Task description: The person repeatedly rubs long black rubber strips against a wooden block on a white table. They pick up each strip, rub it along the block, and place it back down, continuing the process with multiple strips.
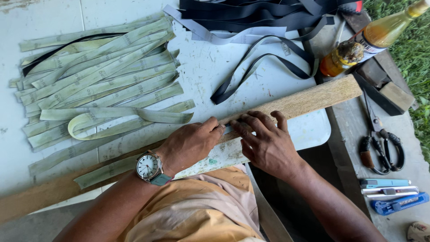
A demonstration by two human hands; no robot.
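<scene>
Fingertips of the left hand (190,142) and right hand (264,143) press flat, holding nothing, and should keep the thin strip (228,129) straight along the wooden board (313,97).

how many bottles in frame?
2, both top right: an amber bottle lying toward the corner, and a smaller orange one beside it. More may sit out of frame.

bottle label (368,45): white band with red and dark print, wrapping an amber bottle (376,38) | lying tilted at the worktop's (210,67) far right edge
</scene>
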